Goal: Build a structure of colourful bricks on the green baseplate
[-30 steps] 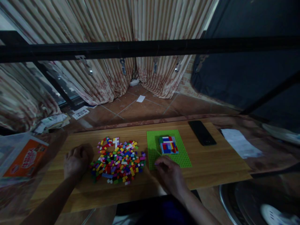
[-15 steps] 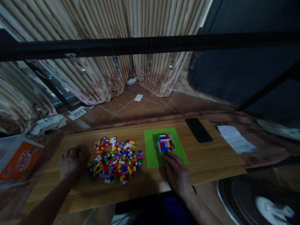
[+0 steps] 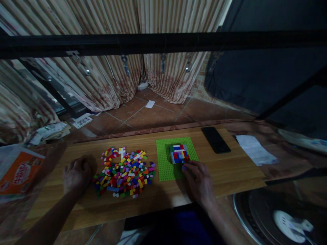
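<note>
On a light green studded baseplate [image 3: 165, 172] sits a low block of toy bricks [image 3: 178, 153] in red, blue, white, yellow and grey. My right hand [image 3: 200, 180] is at its near right corner, with thumb and fingers closed together. A small bluish spot shows at the fingertips; I cannot tell whether it is a brick. My left hand [image 3: 76, 175] rests on the wooden table with its fingers curled in, left of a loose pile of small coloured bricks [image 3: 127, 172]. No brick shows in that hand.
A black phone [image 3: 216, 140] lies on the wooden table [image 3: 143, 211], right of the baseplate. Beyond the right edge is a white paper sheet [image 3: 255, 149]. An orange-labelled plastic box [image 3: 21, 173] stands at the left. A dark bar [image 3: 163, 43] crosses beyond the table.
My right hand has shifted slightly right and away from me, from the block's near edge to its near right corner. My left hand stays put; the camera view has moved slightly.
</note>
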A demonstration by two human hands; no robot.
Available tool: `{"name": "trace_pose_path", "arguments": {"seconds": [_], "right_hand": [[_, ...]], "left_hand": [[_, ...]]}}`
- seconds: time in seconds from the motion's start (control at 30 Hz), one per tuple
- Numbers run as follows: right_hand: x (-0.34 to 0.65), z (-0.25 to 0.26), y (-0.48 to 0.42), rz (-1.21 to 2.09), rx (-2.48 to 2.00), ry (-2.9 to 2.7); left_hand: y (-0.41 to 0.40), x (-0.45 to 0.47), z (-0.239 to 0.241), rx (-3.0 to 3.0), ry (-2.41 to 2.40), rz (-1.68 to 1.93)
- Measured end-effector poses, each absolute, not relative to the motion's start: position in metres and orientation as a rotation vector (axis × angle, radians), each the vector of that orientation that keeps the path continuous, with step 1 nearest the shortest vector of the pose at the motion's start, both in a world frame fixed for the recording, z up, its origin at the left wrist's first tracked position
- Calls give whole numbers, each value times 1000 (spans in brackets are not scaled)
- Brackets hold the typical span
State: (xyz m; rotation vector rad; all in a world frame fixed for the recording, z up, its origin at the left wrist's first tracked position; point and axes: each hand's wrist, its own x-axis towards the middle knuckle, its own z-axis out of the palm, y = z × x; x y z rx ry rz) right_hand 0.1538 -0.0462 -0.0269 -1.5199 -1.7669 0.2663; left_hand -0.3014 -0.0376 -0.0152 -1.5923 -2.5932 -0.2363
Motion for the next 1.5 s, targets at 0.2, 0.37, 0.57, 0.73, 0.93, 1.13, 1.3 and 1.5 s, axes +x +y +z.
{"name": "trace_pose_path", "arguments": {"seconds": [0.2, 0.37, 0.57, 0.73, 0.93, 1.13, 1.3, 1.5], "right_hand": [[168, -14, -21, 262, -1465, -1801], [171, -18, -10, 235, -1398, -1899], [172, -22, -9, 236, -1376, -1912], [172, -23, -8, 243, -1391, -1932], [173, -23, -6, 283, -1387, -1938], [173, -24, -10, 467, -1463, -1722], [172, -27, -10, 649, -1501, -1508], [167, -38, -2, 715, -1595, -1320]], "left_hand": [[-38, -301, -16, -1591, -2580, -237], [-38, -303, -17, -1583, -2593, -187], [-37, -304, -19, -1586, -2604, -188], [-38, -303, -18, -1564, -2617, -242], [-39, -304, -18, -1567, -2613, -234], [-38, -306, -20, -1577, -2599, -234], [-38, -302, -18, -1555, -2630, -252], [-38, -302, -16, -1537, -2654, -222]]}}
